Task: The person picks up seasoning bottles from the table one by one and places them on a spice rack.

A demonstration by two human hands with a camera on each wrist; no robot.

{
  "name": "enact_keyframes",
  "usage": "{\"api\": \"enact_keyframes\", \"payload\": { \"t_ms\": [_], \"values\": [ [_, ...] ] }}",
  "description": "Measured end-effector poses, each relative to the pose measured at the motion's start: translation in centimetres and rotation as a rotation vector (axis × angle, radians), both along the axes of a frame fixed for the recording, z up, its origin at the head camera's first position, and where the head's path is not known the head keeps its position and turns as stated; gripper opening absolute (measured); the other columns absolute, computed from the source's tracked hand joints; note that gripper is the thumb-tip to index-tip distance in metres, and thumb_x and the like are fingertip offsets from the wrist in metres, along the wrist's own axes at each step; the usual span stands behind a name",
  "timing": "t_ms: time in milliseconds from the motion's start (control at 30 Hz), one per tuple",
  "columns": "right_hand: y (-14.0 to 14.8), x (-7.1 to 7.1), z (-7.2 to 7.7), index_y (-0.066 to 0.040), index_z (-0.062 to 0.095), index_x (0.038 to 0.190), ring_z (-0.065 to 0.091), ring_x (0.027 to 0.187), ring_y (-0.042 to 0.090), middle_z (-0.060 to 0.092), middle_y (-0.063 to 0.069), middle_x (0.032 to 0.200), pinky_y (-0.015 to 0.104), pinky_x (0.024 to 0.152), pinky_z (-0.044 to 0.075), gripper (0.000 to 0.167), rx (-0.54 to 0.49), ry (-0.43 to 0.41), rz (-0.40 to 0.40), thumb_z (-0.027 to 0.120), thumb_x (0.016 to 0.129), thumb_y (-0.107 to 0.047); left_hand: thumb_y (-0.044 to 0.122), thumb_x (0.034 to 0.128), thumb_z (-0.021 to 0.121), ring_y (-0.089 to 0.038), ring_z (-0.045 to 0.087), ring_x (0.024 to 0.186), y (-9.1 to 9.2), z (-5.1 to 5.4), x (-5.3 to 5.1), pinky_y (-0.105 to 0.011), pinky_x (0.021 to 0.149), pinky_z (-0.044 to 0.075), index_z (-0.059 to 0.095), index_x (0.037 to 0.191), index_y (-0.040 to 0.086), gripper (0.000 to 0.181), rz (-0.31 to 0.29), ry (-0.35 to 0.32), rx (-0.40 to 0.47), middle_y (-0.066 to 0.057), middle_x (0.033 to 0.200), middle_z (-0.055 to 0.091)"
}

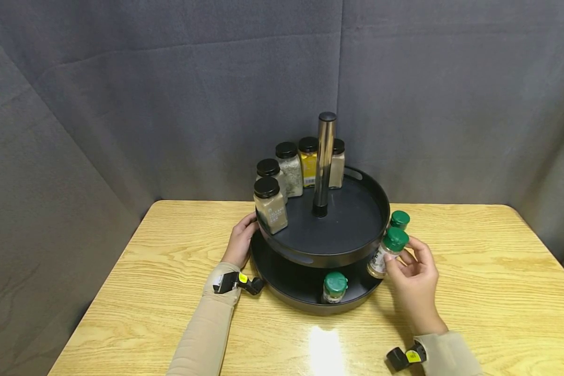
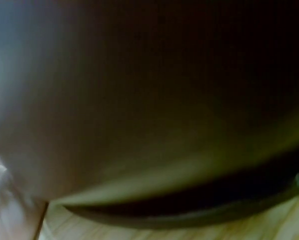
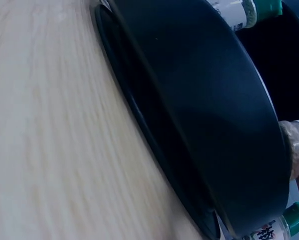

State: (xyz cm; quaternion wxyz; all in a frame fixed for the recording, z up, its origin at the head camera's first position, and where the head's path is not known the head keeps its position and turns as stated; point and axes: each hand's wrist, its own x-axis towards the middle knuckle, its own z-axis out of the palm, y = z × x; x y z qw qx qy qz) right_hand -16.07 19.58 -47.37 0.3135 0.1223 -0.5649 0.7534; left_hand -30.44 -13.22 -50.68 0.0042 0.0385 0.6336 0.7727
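Observation:
A two-tier black turntable (image 1: 338,235) with a shiny central post (image 1: 326,162) stands on the table. My right hand (image 1: 415,277) pinches a green-capped spice jar (image 1: 384,256) between thumb and fingers, tilted at the lower tier's right edge. Just behind it shows another green-capped jar (image 1: 399,219), partly hidden. A third green-capped jar (image 1: 335,288) stands on the lower tier (image 1: 291,292) at the front. At the turntable's left side, my left hand (image 1: 239,243) touches the upper tier's rim; its fingertips are hidden. The left wrist view is dark and blurred.
Several black-capped square jars stand along the upper tier's left and back, among them a brown one (image 1: 271,209) at the front left and a yellow-labelled one (image 1: 308,162). A grey curtain (image 1: 192,115) hangs behind the wooden table (image 1: 169,250).

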Motion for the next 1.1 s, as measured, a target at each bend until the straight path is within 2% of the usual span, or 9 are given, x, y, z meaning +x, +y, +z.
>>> {"api": "enact_keyframes", "payload": {
  "t_ms": [133, 400, 667, 733, 967, 1100],
  "values": [
    [-0.2, -0.1, -0.3, 0.008, 0.053, 0.126, 0.067, 0.112, 0.018, 0.055, 0.013, 0.125, 0.021, 0.087, 0.056, 0.049, -0.002, 0.041, 0.030, 0.055, 0.082, 0.030, 0.002, 0.1009, 0.047, -0.007, 0.061, 0.104, 0.0, -0.1, 0.0, -0.019, 0.089, 0.051, 0.055, 0.136, -0.009, 0.037, -0.003, 0.000, 0.008, -0.010, 0.127, 0.062],
    [-0.2, -0.5, -1.1, 0.006, 0.053, 0.124, 0.066, 0.110, 0.013, 0.058, 0.008, 0.120, 0.020, 0.086, 0.056, 0.052, 0.058, 0.046, -0.013, 0.056, 0.079, 0.031, 0.001, 0.1005, 0.048, -0.008, 0.061, 0.102, 0.0, 0.0, 0.3, -0.020, 0.088, 0.052, 0.055, 0.136, -0.009, 0.038, -0.001, 0.005, 0.017, -0.010, 0.126, 0.062],
    [-0.2, -0.4, -1.5, 0.010, 0.049, 0.127, 0.064, 0.107, 0.010, 0.059, 0.004, 0.116, 0.018, 0.088, 0.054, 0.053, 0.120, 0.080, -0.019, 0.058, 0.078, 0.028, 0.001, 0.1011, 0.047, -0.007, 0.061, 0.103, 0.1, 0.3, 0.3, -0.020, 0.089, 0.051, 0.055, 0.137, -0.009, 0.038, -0.009, -0.002, 0.016, -0.012, 0.128, 0.061],
    [-0.1, -0.4, -1.6, 0.013, 0.047, 0.126, 0.064, 0.105, 0.009, 0.060, 0.002, 0.114, 0.018, 0.088, 0.054, 0.052, 0.153, 0.081, -0.029, 0.060, 0.078, 0.028, 0.002, 0.1010, 0.047, -0.007, 0.061, 0.103, 0.1, 0.3, 0.3, -0.020, 0.089, 0.051, 0.055, 0.137, -0.009, 0.038, -0.009, 0.002, 0.013, -0.011, 0.127, 0.061],
    [0.1, -0.3, -2.1, 0.023, 0.042, 0.120, 0.064, 0.098, 0.003, 0.063, -0.005, 0.112, 0.014, 0.086, 0.051, 0.059, 0.391, 0.108, -0.095, 0.069, 0.067, 0.030, 0.000, 0.1008, 0.047, -0.008, 0.061, 0.101, 0.1, 0.2, 0.4, -0.020, 0.087, 0.052, 0.055, 0.135, -0.010, 0.036, -0.007, 0.008, 0.035, -0.005, 0.120, 0.063],
    [0.0, -0.3, -2.1, 0.024, 0.044, 0.115, 0.064, 0.097, 0.001, 0.062, -0.005, 0.112, 0.012, 0.084, 0.051, 0.058, 0.430, 0.143, -0.107, 0.071, 0.064, 0.028, 0.001, 0.1010, 0.047, -0.008, 0.061, 0.102, 0.1, 0.3, 0.4, -0.020, 0.087, 0.052, 0.055, 0.135, -0.009, 0.036, -0.006, 0.006, 0.033, -0.005, 0.120, 0.063]
  ]
}}
